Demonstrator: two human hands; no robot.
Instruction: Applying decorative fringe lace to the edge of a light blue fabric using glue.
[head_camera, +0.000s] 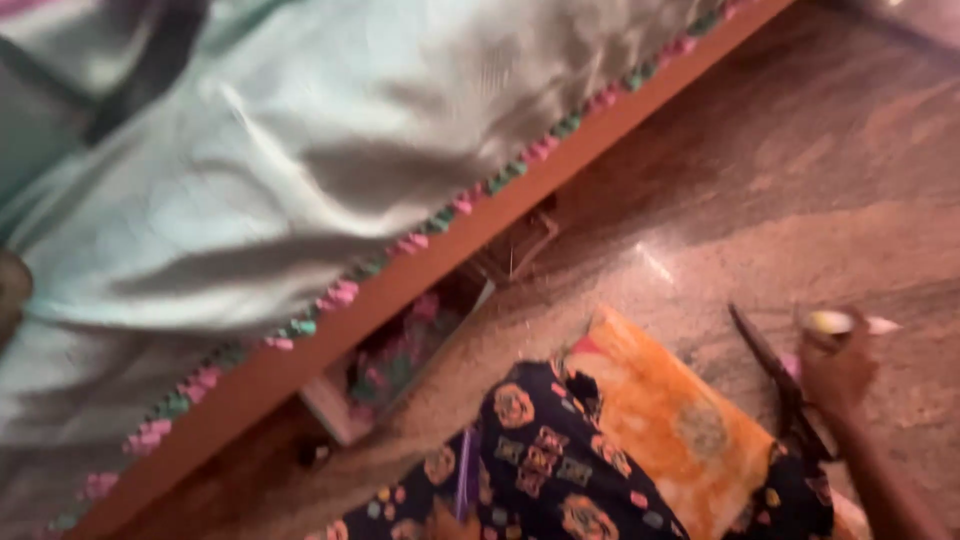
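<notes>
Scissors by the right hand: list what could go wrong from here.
1. The dark scissors lie open-bladed against the right hand, so reaching in this blurred view could nick a finger.
2. Their tips sit beside the orange cloth and could snag it.
3. The small pale object at the fingertips could roll across the stone floor.

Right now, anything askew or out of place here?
Nothing spilled or broken that I can tell; the frame is blurred. The right hand is on the stone floor by dark scissors, near an orange cloth. The pale bedsheet is rumpled. The left hand is barely visible.
</notes>
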